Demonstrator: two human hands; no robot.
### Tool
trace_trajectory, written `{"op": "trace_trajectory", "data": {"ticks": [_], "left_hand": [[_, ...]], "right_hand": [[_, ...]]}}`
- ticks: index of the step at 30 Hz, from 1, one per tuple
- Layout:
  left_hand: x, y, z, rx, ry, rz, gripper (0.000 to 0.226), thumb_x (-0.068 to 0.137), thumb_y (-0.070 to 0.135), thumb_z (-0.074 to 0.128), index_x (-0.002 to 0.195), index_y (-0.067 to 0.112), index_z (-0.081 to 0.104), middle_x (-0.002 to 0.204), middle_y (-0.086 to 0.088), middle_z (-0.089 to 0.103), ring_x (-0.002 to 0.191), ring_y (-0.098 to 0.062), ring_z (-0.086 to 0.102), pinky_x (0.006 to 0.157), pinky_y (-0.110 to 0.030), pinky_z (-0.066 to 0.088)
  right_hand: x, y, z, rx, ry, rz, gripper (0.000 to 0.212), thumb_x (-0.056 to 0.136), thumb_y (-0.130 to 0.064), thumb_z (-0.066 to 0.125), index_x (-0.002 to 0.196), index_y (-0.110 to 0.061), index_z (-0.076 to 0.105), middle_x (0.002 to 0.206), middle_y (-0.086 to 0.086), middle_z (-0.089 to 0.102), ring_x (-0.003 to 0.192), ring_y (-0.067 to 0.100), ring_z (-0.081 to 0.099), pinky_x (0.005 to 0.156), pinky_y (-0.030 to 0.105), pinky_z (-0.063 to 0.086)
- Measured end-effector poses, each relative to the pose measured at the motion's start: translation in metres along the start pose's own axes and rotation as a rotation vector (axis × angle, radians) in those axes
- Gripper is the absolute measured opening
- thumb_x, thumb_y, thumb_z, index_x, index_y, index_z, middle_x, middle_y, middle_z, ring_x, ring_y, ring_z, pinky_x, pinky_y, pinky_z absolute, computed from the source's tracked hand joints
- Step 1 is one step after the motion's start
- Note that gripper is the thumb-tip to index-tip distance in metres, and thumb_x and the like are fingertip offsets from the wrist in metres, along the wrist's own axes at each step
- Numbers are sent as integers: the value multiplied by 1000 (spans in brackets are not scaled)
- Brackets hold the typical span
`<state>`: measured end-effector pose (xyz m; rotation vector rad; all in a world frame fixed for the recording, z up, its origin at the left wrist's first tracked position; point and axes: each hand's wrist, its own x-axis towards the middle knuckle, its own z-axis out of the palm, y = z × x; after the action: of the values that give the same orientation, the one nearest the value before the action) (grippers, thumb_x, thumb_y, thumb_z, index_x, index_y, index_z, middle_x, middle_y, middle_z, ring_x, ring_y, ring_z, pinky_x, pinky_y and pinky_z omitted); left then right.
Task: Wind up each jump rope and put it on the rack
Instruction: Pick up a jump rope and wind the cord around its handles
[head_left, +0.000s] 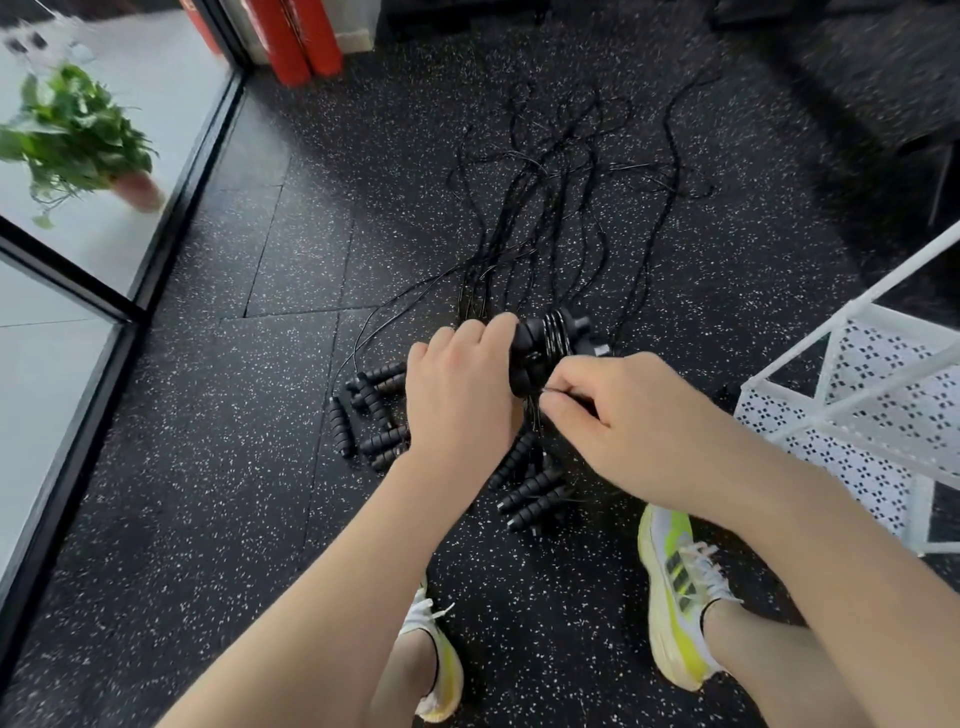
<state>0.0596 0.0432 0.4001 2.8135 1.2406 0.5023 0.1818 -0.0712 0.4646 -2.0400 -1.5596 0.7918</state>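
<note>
Gripping a pair of black ribbed handles (524, 353) held side by side, the left hand (457, 395) curls its fingers (498, 327) over their near ends above the speckled floor (208, 493). Several turns of thin black cord (555, 332) are wound tightly round the middle of the pair, forming one partly wound jump rope. The right hand (623, 410), just right of the held handles, pinches the loose cord between thumb and forefinger, its other fingers curled.

Loose handles lie on the floor in two clusters: about seven (371, 410) left of the held handles and about five (530, 488) directly below them (the exact counts are uncertain, since the left hand covers some). All are black, short and ribbed like stacked rings. From the held handles a tangle of unwound cords (561, 208) runs away across the floor, too many and too overlapped to count.

One white perforated metal rack (857, 415) stands right of the held handles. Two yellow-and-white shoes (675, 597) are planted below them. Far left of the handles, beyond a glass partition (104, 260), stands one potted plant (78, 140); two red cylinders (301, 41) stand above and left.
</note>
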Motion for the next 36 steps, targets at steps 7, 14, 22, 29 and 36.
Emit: {"op": "trace_trajectory", "data": {"ticks": [7,14,22,29,36], "left_hand": [[-8,-3,7,-12,46,175,43,71,20,82,112,22,68,79,4,62,73,-28,56,67,-35,30],[-9,-4,4,-115,34,349,38,78,21,76,115,23,69,88,7,66,77,-25,57,68,-37,37],[-5,-4,-7,-289,104,368,38,75,17,70,114,18,71,93,5,70,82,-27,59,72,-44,45],[-5,13,-30,-536,-9,-3,59,72,21,81,123,35,56,100,20,62,95,-12,57,85,-31,43],[13,3,-33,-339,-61,-297,38,85,29,70,117,28,51,94,12,61,82,-16,54,70,-33,38]], "right_hand": [[9,26,-19,73,214,11,17,78,-49,80,77,-34,71,66,-14,66,62,2,59,57,14,43],[19,45,-27,265,217,47,18,71,-37,88,79,-31,74,73,-16,69,66,-2,60,62,10,43],[24,56,-22,576,161,-54,11,90,-26,69,89,-18,78,87,-7,76,83,3,68,78,14,50],[32,56,26,933,227,153,27,89,-1,55,71,-15,71,70,-2,66,64,12,54,69,31,45],[10,20,55,369,123,30,34,108,-31,41,81,-38,61,60,-7,56,51,3,48,52,16,34]]}}
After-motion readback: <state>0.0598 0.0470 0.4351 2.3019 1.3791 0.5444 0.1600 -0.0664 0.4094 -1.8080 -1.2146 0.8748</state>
